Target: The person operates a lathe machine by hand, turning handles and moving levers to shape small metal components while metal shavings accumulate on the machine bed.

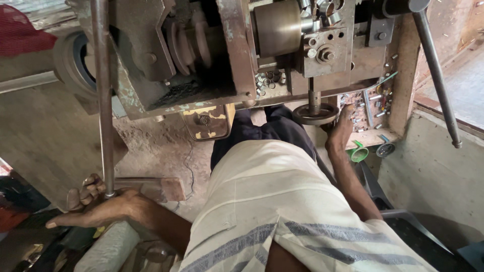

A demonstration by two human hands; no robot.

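I look down at a worn metal lathe-like machine (201, 55) with peeling green paint. My left hand (98, 204) is closed around the lower end of a long steel lever rod (102, 90) that runs up the machine's left side. My right hand (340, 132) rests on the rim of a small round handwheel (315, 115) under the machine's right part, fingers curled on its edge. A large brass-coloured cylinder (277, 27) sits above the handwheel.
A second long rod (437, 80) slants down at the right. Small metal parts lie in a tray (375, 100) beside the handwheel. A green cup (359, 152) and a round tin (385, 149) sit on a ledge. A rubber wheel (70, 60) is at upper left.
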